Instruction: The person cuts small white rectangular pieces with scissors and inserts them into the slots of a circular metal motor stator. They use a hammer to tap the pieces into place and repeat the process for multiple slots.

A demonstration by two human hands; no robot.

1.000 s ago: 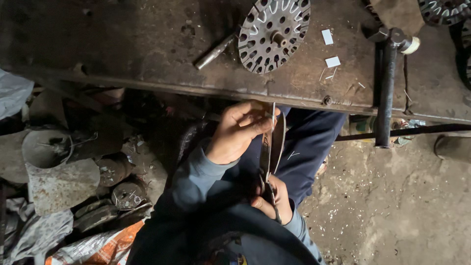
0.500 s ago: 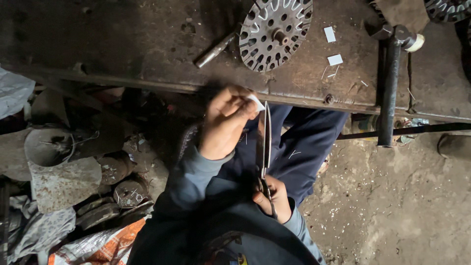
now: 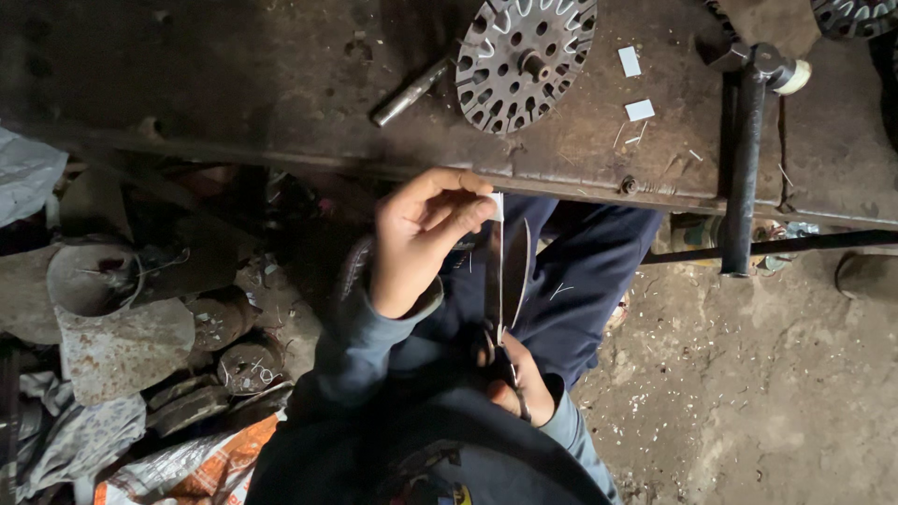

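Scissors [image 3: 505, 281]: dull grey metal blades. Strip [image 3: 495, 208]: white matt paper. Slotted disc [image 3: 524, 58]: bare steel. Workbench [image 3: 234, 84]: rough, rusted metal.

Left hand [image 3: 421, 238] raised toward 12 o'clock, fingers curled, thumb and forefinger pinched together at the tips; blue-sleeved forearm slants back to 7 o'clock. Right hand [image 3: 519, 383] low near the body at 6 o'clock, fingers closed in a grip.
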